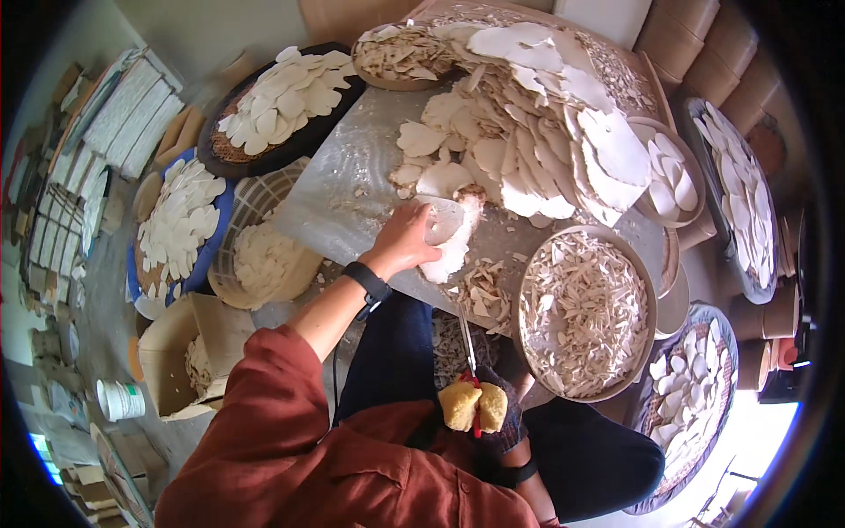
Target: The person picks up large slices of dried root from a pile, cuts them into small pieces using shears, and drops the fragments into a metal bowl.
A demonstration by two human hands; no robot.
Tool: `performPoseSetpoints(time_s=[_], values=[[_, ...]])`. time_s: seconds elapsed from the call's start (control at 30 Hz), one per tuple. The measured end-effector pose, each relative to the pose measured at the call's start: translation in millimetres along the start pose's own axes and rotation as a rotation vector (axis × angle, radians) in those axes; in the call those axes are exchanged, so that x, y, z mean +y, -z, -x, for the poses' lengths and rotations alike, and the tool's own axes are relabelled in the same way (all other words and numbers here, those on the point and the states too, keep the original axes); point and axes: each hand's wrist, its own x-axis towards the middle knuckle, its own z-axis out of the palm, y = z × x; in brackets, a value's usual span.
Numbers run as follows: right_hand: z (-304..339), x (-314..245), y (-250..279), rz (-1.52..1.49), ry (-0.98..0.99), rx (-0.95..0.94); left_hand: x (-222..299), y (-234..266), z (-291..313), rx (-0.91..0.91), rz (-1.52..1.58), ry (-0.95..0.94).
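On the metal table my left hand (407, 238), with a dark band at its wrist, grips a broad off-white slice (447, 242) with a rough brown edge at its far end. The slice looks like dried root or mushroom. My right hand (509, 412), in a dark glove, is closed around scissors (469, 345) with thick yellow padding and red wrapping on the handles. Their thin blades point away from me toward the table's near edge, apart from the slice. Small trimmed chips (486, 289) lie just right of the slice. The right fingers are partly hidden by the padding.
A large heap of slices (537, 132) covers the far table (339, 176). A round tray (653, 308) of cut strips stands at the near right. Loaded baskets (220, 242) and a cardboard box (167, 352) stand left; more slice-covered trays (735, 207) line the right.
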Motion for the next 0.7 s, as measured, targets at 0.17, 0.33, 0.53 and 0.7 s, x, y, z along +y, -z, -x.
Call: performPoseSetpoints(time_s=[0.17, 0.33, 0.53, 0.7], values=[[2.5, -2.6, 0.8, 0.105, 0.017, -0.042, 7.2, 3.7, -2.1, 0.053, 0.066, 0.066], [3.7, 13.4, -9.0, -0.207, -0.089, 0.052, -26.2, 11.2, -23.8, 0.342, 0.209, 0.206], [12.3, 23.4, -1.2, -0.263, -0.171, 0.097, -21.1, 26.4, -7.2, 0.353, 0.851, 0.183], [10.2, 24.6, -4.2, -0.461, -0.052, 0.134, 22.9, 27.5, 43.3, 0.014, 1.610, 0.538]])
